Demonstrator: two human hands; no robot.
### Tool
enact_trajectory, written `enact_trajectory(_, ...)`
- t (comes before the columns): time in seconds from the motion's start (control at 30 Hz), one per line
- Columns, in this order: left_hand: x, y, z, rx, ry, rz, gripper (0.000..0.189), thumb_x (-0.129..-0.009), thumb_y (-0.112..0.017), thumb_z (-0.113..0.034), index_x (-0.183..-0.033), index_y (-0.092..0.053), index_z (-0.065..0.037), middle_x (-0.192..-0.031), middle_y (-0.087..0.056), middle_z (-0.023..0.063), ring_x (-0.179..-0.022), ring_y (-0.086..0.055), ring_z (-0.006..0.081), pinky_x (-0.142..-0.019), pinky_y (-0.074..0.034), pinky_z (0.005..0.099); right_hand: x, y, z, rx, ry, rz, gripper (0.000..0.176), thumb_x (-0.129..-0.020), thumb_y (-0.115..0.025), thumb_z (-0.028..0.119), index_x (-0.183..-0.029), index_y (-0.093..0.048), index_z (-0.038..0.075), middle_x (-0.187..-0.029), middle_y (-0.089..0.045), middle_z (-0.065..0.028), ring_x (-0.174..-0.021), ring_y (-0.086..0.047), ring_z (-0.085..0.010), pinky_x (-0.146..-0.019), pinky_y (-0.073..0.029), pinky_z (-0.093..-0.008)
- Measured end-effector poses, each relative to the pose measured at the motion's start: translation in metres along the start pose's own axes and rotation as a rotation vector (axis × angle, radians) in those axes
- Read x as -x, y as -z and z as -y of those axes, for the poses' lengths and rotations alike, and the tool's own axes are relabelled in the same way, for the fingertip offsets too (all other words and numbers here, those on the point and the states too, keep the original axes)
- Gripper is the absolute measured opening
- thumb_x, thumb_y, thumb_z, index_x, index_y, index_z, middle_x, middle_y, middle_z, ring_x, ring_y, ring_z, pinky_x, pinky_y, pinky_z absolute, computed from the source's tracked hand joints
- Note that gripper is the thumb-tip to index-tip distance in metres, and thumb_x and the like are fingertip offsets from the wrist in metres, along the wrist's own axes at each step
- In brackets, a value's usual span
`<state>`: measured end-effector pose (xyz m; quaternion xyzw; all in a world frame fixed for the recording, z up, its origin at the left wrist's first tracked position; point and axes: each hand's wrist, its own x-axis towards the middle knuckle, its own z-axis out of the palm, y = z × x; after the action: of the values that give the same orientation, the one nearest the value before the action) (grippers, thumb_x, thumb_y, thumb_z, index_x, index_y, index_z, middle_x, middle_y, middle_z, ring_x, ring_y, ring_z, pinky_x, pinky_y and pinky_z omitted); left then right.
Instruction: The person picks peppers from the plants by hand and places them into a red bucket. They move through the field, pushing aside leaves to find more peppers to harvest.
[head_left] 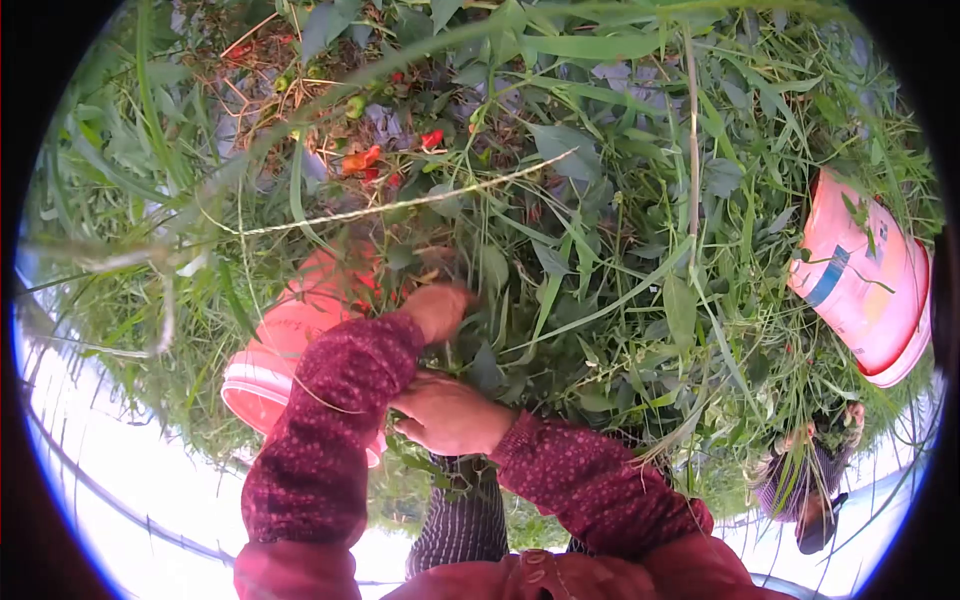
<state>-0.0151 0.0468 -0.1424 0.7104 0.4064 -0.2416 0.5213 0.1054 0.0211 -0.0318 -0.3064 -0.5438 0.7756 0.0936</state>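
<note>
My left hand (440, 312) reaches into the leaves at the centre, beside a pink bucket (300, 325); its fingers are blurred and partly hidden. Just below it is my right hand (455, 415), near the bucket's right side, its fingers bent and their tips partly out of sight. What either hand holds, if anything, cannot be made out. The bucket leans among the plants, partly behind my left sleeve. Red peppers (362, 160) hang or lie among the stems above the bucket.
A second pink bucket (865, 275) lies tilted in the grass at the right. Another person (803, 475) is at the lower right. Long grass blades and a dry stalk (693, 140) cross the view in front of the plants.
</note>
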Motion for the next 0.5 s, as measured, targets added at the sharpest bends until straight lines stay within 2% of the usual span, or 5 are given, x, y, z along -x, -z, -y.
enact_trajectory(0.07,0.010,-0.009,0.000,0.045,0.038,0.474,0.048,-0.074,-0.059,-0.012,-0.121,-0.051,-0.009,-0.116,-0.056,0.0129,-0.098,-0.059,0.0340,-0.085,-0.047,0.0424,0.002,-0.001,0.002,-0.078,-0.001,0.144,0.032,-0.081,-0.058,0.016,-0.111,-0.060,0.006,-0.106,-0.060,-0.0127,-0.105,-0.052,-0.0277,-0.098,-0.037,-0.0397)
enact_trajectory(0.1,0.015,-0.010,-0.001,0.045,0.039,0.476,0.048,-0.074,-0.059,-0.012,-0.121,-0.051,-0.009,-0.116,-0.056,0.0129,-0.098,-0.059,0.0340,-0.085,-0.047,0.0424,0.001,-0.003,0.003,-0.081,0.000,0.144,0.032,-0.081,-0.058,0.016,-0.111,-0.060,0.006,-0.106,-0.060,-0.0127,-0.105,-0.052,-0.0277,-0.098,-0.037,-0.0397)
enact_trajectory(0.3,0.011,0.017,-0.013,0.011,0.127,-0.267,0.021,-0.075,-0.056,-0.010,-0.095,-0.061,-0.006,-0.102,-0.059,0.0132,-0.082,-0.062,0.0328,-0.074,-0.050,0.0412,0.003,-0.012,-0.002,0.012,0.011,0.079,0.029,-0.081,-0.058,0.016,-0.108,-0.061,0.007,-0.099,-0.061,-0.0115,-0.100,-0.053,-0.0275,-0.096,-0.038,-0.0399)
enact_trajectory(0.37,0.001,0.041,-0.017,-0.423,-0.060,-0.641,0.014,-0.075,-0.055,-0.010,-0.087,-0.061,-0.006,-0.101,-0.059,0.0113,-0.075,-0.062,0.0295,-0.067,-0.050,0.0392,0.003,-0.017,-0.006,0.031,0.021,0.067,0.023,-0.081,-0.057,0.016,-0.102,-0.062,0.006,-0.098,-0.061,-0.0117,-0.099,-0.053,-0.0280,-0.096,-0.039,-0.0403)
enact_trajectory(0.5,-0.014,0.036,-0.032,-0.371,0.099,-0.132,0.026,-0.075,-0.053,-0.008,-0.100,-0.059,-0.004,-0.099,-0.058,0.0106,-0.083,-0.063,0.0244,-0.066,-0.052,0.0340,0.002,-0.009,0.002,0.031,-0.011,0.130,0.023,-0.082,-0.056,0.015,-0.103,-0.059,0.005,-0.103,-0.060,-0.0118,-0.102,-0.053,-0.0282,-0.098,-0.038,-0.0402)
